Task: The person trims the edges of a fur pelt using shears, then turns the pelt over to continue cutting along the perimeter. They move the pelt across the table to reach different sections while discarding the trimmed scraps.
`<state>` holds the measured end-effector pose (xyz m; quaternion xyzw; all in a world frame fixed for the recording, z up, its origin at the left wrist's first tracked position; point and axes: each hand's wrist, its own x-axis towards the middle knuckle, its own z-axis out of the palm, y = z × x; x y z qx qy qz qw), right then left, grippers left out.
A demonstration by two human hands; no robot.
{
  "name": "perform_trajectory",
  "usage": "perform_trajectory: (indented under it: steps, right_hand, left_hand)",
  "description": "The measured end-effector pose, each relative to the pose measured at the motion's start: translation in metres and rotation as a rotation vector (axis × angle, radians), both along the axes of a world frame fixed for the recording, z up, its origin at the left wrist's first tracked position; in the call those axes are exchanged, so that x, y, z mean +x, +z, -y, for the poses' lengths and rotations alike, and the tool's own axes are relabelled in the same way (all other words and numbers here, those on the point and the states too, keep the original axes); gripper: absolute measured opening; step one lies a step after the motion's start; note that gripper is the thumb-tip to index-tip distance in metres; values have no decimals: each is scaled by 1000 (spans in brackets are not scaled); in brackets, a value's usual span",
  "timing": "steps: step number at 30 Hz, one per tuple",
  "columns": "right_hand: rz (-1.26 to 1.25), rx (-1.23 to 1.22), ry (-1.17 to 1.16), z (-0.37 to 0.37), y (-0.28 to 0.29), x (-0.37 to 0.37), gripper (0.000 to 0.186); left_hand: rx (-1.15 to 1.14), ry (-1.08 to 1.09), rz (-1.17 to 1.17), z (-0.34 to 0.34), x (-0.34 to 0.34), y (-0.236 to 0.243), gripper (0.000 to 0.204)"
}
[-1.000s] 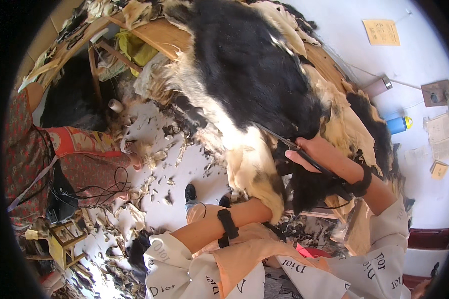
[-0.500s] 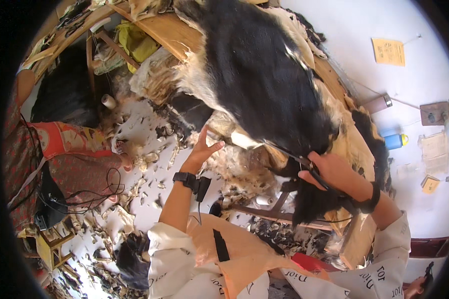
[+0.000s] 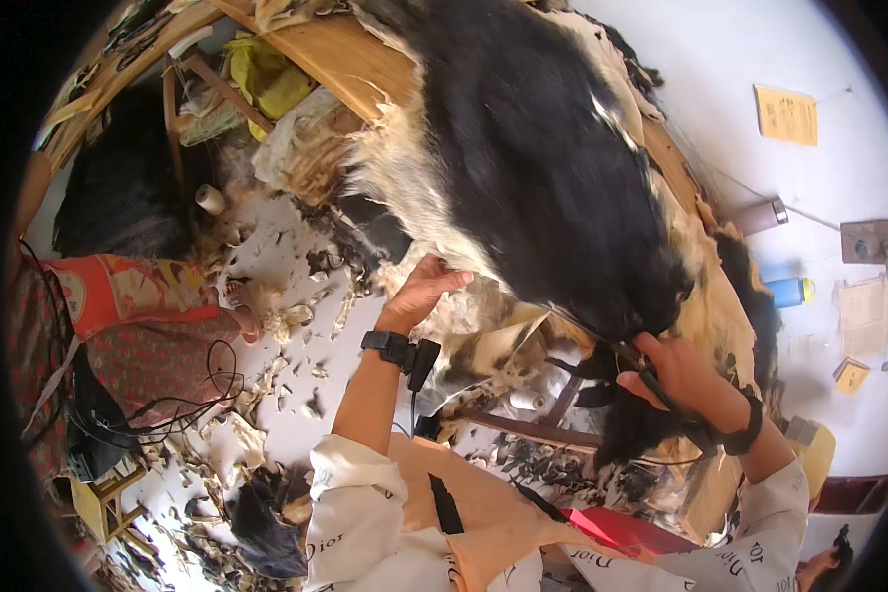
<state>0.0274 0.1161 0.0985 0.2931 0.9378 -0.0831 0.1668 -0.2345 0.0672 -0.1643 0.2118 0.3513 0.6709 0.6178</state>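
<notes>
Your right hand (image 3: 686, 380) blocks part of the scissors (image 3: 622, 349), and I honestly can't make out how the blades stand. The black-and-white pelt (image 3: 533, 148) runs off the top and covers much of your wooden surface (image 3: 340, 54). Person (image 3: 168, 370) on your left's cut off, and the yellowish wall sheet (image 3: 786, 115) is too tiny to read.

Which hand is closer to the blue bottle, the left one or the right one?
Right. In the picture, the right hand is below and left of the blue bottle; the left hand is much farther left, by the fur's pale edge.
</notes>
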Motion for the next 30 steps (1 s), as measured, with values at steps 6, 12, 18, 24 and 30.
perform_trajectory:
  steps: [6,12,18,24,30]
  right_hand:
    - [-19,-48,19,5,0,-6,43]
    - [-100,-10,57,1,0,1,44]
    - [-49,-67,79,1,9,-11,49]
    - [-84,-34,161,-7,12,-13,50]
    - [30,-10,196,-19,7,-27,44]
  left_hand:
    - [-3,-14,-9,4,14,9,33]
    - [31,130,21,63,24,30,23]
    - [-119,267,-133,91,33,73,37]
    - [-204,520,-2,87,55,97,35]
    - [-277,522,-43,87,50,88,33]
